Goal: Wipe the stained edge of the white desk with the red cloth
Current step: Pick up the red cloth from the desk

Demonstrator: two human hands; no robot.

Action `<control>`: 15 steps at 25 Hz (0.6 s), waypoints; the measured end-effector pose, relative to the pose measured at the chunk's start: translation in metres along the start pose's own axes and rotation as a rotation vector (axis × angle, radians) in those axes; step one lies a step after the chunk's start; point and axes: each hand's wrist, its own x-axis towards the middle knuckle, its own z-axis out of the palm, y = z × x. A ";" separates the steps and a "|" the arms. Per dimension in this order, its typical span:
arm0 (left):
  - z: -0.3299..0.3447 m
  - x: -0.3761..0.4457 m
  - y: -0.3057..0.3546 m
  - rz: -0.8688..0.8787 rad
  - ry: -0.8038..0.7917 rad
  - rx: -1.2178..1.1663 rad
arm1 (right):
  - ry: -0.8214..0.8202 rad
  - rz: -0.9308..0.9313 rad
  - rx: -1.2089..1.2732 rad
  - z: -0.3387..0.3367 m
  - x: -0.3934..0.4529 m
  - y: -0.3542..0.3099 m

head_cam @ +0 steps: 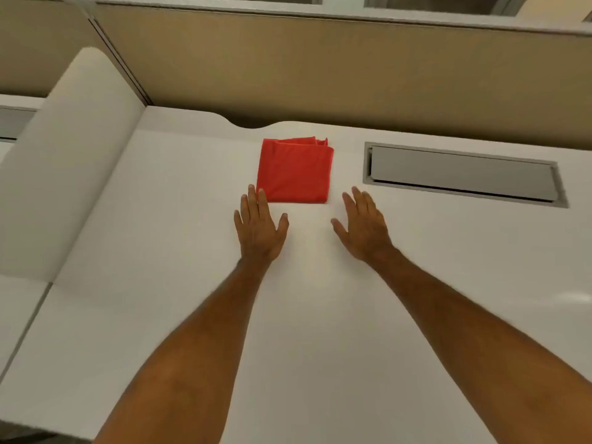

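Cloth [294,171], red and soft-looking, lies folded into a rough square with layered edges showing along its far side, just above the centre of the frame on the desk [160,315]. The desk top is smooth, matte and white, with a curved notch cut in its far edge just above the cloth. No stain can be made out at this blur.

Left hand [259,229] is flat, palm down, fingers straight and close together with the thumb spread out; its fingertips [253,192] reach the near left corner of the cloth, and whether they touch it or only overlap it cannot be told. Right hand [363,229] is likewise flat and open, fingers slightly fanned, just below and right of the cloth and apart from it. Neither hand holds anything. Both bare forearms run in from the bottom of the frame.

To the right of the cloth a long grey metal flap [461,173] sits sunk in a rectangular frame in the desk. At the left a white rounded panel [73,161] rises from the desk side. Behind the desk, across the upper frame, stands a tan fabric-faced partition [320,75] with a pale rail along its top, and window frames [342,0] show at the very top edge.
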 end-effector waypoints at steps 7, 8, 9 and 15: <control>0.011 0.077 -0.016 -0.205 -0.049 -0.080 | -0.077 0.046 0.136 0.019 0.068 -0.043; 0.011 0.087 -0.019 -0.212 -0.044 -0.071 | -0.081 0.066 0.176 0.020 0.077 -0.047; 0.011 0.096 -0.020 -0.214 -0.032 -0.064 | -0.072 0.089 0.225 0.021 0.083 -0.053; 0.012 0.122 -0.013 -0.268 -0.018 -0.103 | 0.079 0.483 0.753 0.022 0.107 -0.081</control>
